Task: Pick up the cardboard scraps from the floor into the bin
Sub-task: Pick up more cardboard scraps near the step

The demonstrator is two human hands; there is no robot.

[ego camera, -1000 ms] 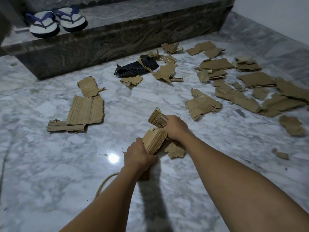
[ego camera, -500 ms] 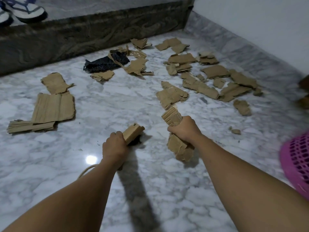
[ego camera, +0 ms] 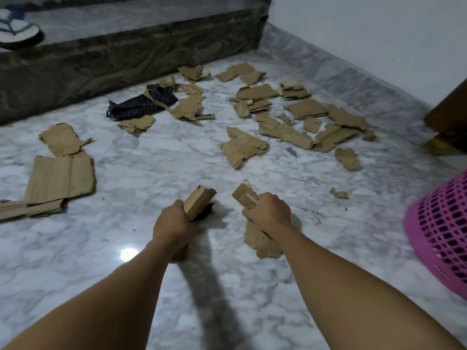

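Cardboard scraps (ego camera: 198, 202) fill both fisted hands, left (ego camera: 171, 224) and right (ego camera: 269, 210).

You're looking down at a white, grey-veined marble floor (ego camera: 151, 162) strewn with torn cardboard.

To your left lies a large flat sheet (ego camera: 59, 179) with a ragged piece (ego camera: 63, 139) just beyond it. Ahead, a dark patterned cloth (ego camera: 141, 103) lies tangled with curled scraps (ego camera: 188, 106). A dense cluster of scraps (ego camera: 298, 117) spreads to the right, with one folded piece (ego camera: 242, 149) nearer you. A pink perforated bin (ego camera: 444, 231) stands at your right edge.
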